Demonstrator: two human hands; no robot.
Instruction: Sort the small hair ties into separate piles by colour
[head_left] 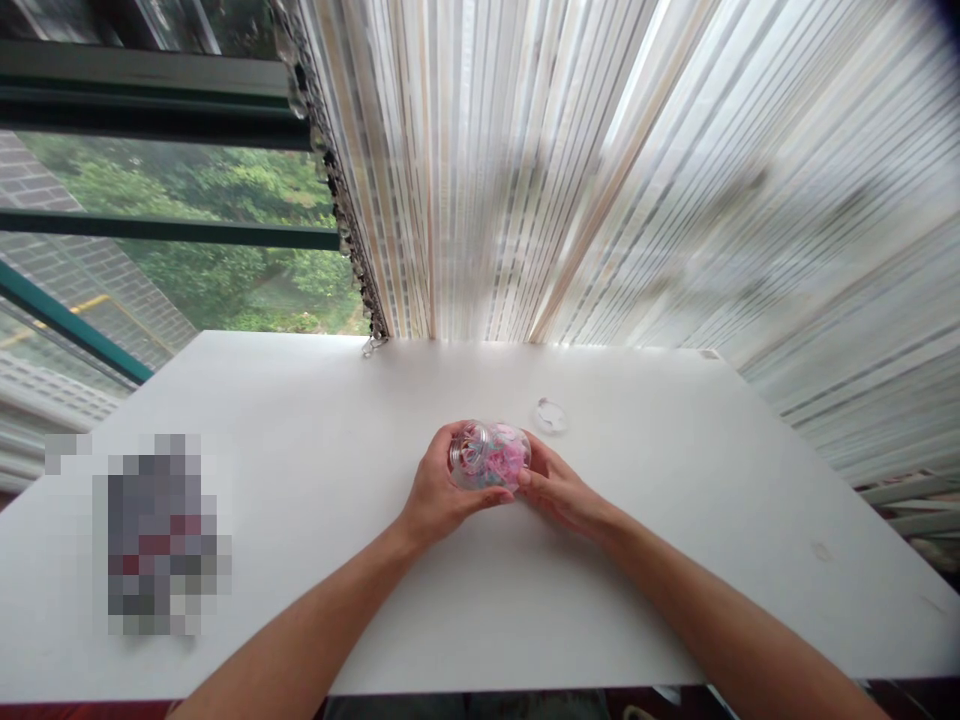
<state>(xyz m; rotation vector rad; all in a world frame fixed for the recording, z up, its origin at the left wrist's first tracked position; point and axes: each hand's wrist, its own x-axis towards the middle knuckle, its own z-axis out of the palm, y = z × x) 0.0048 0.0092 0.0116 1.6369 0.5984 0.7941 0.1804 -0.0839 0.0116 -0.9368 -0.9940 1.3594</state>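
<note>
Between both hands, over the middle of the white table, is a clear jar (pixel 491 457) with pink, red and pale blue-green contents that I cannot make out exactly. The jar is tilted on its side, its threaded mouth facing left. My left hand (pixel 442 490) wraps round the mouth end, with the thumb along the near side. My right hand (pixel 559 485) closes round the base end, thumb pressed on the near side. Just beyond the right hand lies a clear round lid (pixel 551 414), flat on the table.
A pixelated dark grey and red object (pixel 157 540) rests on the left of the white table (pixel 300 420). Striped curtains (pixel 510 200) hang along the table's back edge. A window (pixel 195 230) with green bars stands at the back left.
</note>
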